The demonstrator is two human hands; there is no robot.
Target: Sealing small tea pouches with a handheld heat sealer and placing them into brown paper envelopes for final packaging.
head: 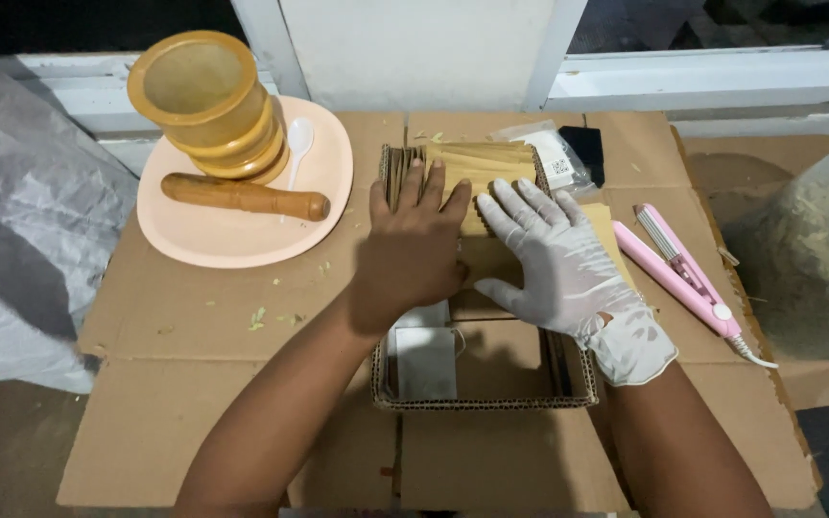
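The flattened cardboard surface (194, 317) carries a shallow cardboard tray (482, 388), and left of the tray stands a peach plate (242, 240) with a wooden mortar (208, 101) and pestle (242, 195). Inside the tray lie brown paper bags (482, 163); the bare left hand (413, 251) and gloved right hand (558, 264) press flat on them, fingers spread. Right of the tray lies a pink hair straightener (680, 271).

Bare left hand (413, 251) and gloved right hand (558, 264) press flat on brown envelopes (477, 165) stacked in a cardboard box (482, 401)
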